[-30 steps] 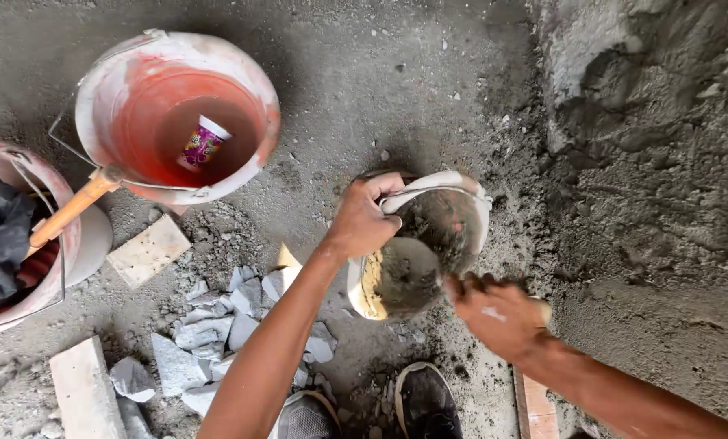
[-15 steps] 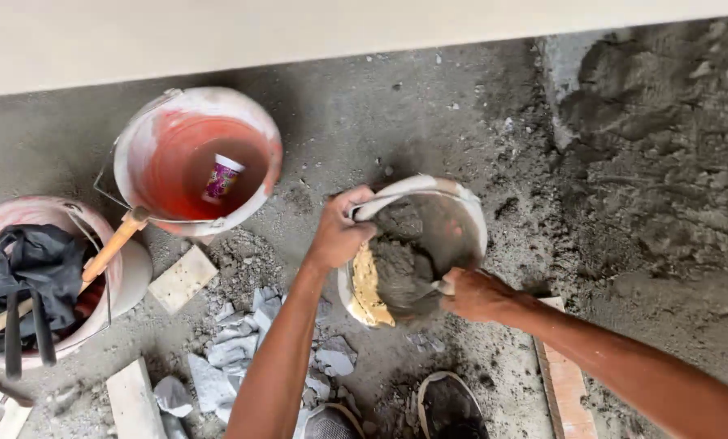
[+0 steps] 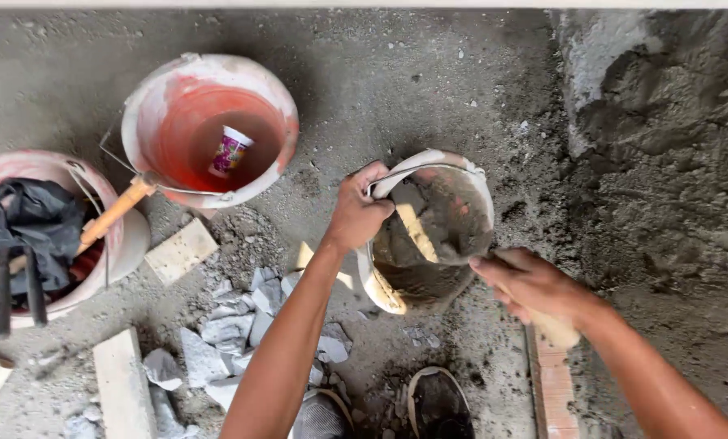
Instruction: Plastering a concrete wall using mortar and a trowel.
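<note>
The left hand (image 3: pixel 357 213) has its fingers curled tight over the left rim of the mortar bucket (image 3: pixel 449 195), which is tilted at the centre of the floor. The right hand (image 3: pixel 530 280), at the bucket's near right edge, is closed around a pale wooden handle (image 3: pixel 555 327). An orange bucket (image 3: pixel 169 97) holding a cup (image 3: pixel 230 150) stands far left.
</note>
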